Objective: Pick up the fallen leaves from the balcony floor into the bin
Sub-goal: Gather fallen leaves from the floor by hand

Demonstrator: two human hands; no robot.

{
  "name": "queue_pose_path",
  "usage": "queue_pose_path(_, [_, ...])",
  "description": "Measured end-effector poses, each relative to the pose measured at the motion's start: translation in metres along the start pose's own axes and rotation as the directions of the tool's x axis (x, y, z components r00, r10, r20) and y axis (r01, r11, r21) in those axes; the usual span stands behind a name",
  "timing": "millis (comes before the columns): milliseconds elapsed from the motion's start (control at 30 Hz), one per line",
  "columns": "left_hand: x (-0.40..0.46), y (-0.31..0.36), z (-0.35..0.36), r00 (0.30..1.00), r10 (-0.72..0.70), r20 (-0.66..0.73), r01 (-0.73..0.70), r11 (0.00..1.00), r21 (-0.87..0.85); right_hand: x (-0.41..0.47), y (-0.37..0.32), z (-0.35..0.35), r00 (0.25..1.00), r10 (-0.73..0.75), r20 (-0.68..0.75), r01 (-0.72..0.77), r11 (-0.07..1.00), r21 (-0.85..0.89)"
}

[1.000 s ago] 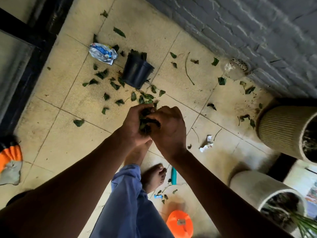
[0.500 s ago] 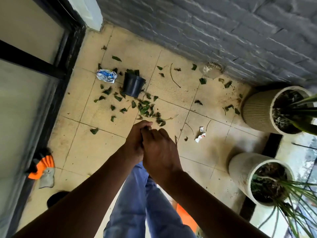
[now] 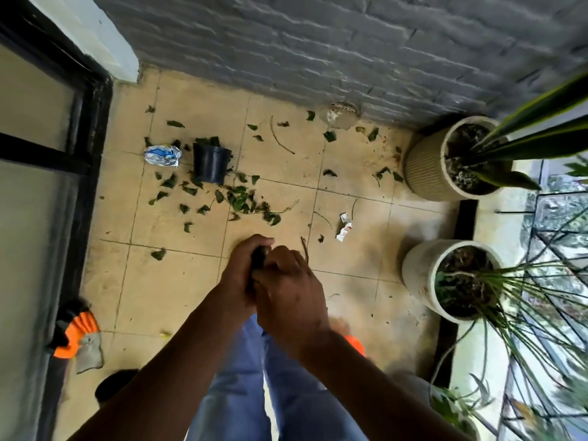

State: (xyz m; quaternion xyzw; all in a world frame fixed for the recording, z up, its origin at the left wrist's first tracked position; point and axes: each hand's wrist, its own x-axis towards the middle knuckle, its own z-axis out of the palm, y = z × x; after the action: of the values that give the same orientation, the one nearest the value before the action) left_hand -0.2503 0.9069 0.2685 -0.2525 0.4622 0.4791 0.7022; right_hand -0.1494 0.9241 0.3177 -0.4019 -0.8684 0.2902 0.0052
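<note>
Head | left hand and right hand cupped round leaves

A crumpled wrapper is lying beside a black pot. Two planters are standing at the right. A paper scrap is lying on the tiles.

Soft, even daylight comes in from the right, where the view past the railing is overexposed and washed out. The tiled floor is moderately bright, with faint shadows beside the planters. Motion blur smears both hands. Wide-angle distortion bends the door frame and grey wall
</note>
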Motion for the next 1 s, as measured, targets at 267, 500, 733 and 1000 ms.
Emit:
queue_pose_path(267, [0.070,0.002,-0.052,0.978,-0.107,-0.178,0.114,0.993,0.025,0.000,0.118,0.059,0.927,0.368,-0.073,-0.342,0.909,0.239])
queue_pose_path(500, [0.142,0.008,-0.105,0.971,-0.163,-0.173,0.172,0.985,0.034,0.069,0.197,0.185,0.873,0.461,0.157,-0.477,0.874,0.089])
queue_pose_path(733, [0.219,0.007,-0.167,0.964,-0.183,-0.191,0.208,0.971,0.118,0.143,0.235,0.313,0.753,0.637,0.165,-0.656,0.745,0.118])
queue_pose_path(1000, [0.249,0.011,-0.205,0.968,-0.199,-0.155,0.212,0.975,0.072,0.193,0.235,0.366,0.755,0.654,0.050,-0.656,0.753,0.047])
